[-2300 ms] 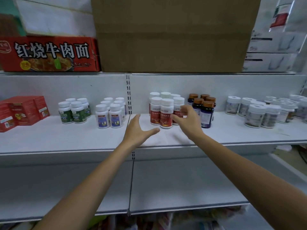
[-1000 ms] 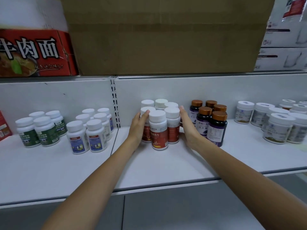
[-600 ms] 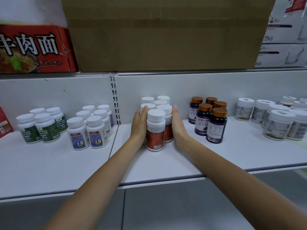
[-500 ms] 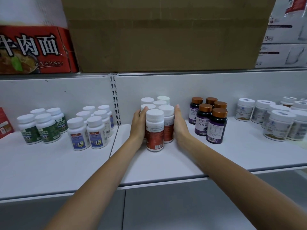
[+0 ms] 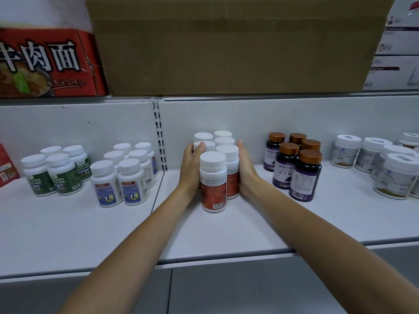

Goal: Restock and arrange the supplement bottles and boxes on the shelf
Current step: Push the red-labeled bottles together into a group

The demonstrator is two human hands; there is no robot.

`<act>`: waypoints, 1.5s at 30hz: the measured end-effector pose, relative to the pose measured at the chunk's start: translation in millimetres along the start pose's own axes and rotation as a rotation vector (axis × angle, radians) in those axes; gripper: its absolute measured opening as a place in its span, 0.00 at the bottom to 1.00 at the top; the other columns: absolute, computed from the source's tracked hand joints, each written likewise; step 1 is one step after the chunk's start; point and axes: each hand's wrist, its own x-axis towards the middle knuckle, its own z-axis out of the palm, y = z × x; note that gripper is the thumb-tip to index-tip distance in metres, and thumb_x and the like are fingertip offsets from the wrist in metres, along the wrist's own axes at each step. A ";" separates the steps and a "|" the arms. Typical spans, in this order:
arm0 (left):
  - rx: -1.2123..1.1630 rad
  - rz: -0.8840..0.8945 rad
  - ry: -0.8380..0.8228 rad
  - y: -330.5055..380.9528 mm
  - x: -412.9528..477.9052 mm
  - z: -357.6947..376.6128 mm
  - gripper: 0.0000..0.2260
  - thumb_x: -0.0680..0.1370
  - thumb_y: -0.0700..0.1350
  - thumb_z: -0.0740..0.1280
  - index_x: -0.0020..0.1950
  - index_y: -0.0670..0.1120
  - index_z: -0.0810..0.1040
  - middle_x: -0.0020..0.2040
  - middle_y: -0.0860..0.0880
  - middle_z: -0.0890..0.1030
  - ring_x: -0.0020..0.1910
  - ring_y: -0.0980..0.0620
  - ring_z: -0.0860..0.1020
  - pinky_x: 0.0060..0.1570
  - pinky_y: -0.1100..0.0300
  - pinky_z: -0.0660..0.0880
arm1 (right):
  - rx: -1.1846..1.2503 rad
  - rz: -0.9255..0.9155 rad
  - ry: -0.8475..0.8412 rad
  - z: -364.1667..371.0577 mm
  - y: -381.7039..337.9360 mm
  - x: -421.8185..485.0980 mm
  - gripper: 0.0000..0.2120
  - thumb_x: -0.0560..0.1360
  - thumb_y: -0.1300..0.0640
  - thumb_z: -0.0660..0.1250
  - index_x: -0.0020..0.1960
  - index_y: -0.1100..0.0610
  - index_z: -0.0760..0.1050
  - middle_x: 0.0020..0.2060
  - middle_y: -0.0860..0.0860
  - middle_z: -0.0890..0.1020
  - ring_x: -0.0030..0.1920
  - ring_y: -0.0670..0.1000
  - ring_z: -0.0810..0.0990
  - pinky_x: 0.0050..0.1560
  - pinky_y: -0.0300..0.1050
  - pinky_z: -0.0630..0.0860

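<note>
- Left hand point(image 5: 191, 168): I hold it flat, fingers straight, pressed against the left flank of the red bottles point(image 5: 213, 184); it grips nothing.
- Right hand point(image 5: 246, 168): flat against the right flank, gripping nothing.
- Red bottles: upright between my palms on the shelf point(image 5: 226, 232).
- Step: squaring the cluster. Next, I judge, a gentle release; the purple bottles point(image 5: 297, 168) stand near, right of my right hand.

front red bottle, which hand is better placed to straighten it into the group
Left, likely: the left hand lies right beside the front red bottle, on its left side, while the right hand presses the red bottle behind it, apart from the front one.
</note>
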 end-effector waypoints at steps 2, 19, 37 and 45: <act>-0.007 0.001 0.013 -5.7 6.1 -2.5 0.19 0.65 0.67 0.62 0.48 0.57 0.71 0.57 0.47 0.77 0.59 0.45 0.76 0.64 0.42 0.70 | 0.003 0.005 -0.004 0.5 1.8 4.7 0.29 0.80 0.38 0.43 0.55 0.54 0.77 0.49 0.56 0.83 0.47 0.54 0.82 0.47 0.45 0.77; 0.410 0.158 0.046 9.7 -71.2 -22.9 0.45 0.64 0.67 0.66 0.76 0.49 0.55 0.75 0.51 0.59 0.73 0.54 0.58 0.69 0.60 0.56 | -0.344 -0.202 0.034 -20.9 -0.6 -33.1 0.39 0.69 0.31 0.61 0.75 0.46 0.58 0.74 0.45 0.62 0.73 0.48 0.61 0.74 0.55 0.57; 0.251 0.003 -0.143 -7.3 -23.6 -20.3 0.55 0.57 0.50 0.80 0.75 0.56 0.48 0.71 0.53 0.68 0.67 0.53 0.71 0.67 0.51 0.68 | -0.069 -0.073 0.002 1.8 -8.5 -31.0 0.23 0.79 0.37 0.46 0.62 0.45 0.73 0.59 0.45 0.79 0.62 0.51 0.76 0.65 0.50 0.67; 0.303 0.080 -0.173 -13.0 -6.7 -23.8 0.51 0.57 0.50 0.80 0.73 0.57 0.55 0.66 0.55 0.74 0.63 0.55 0.75 0.64 0.48 0.72 | 0.046 -0.054 -0.088 4.0 -0.8 -8.2 0.26 0.80 0.40 0.46 0.49 0.51 0.80 0.41 0.52 0.86 0.46 0.55 0.83 0.50 0.49 0.78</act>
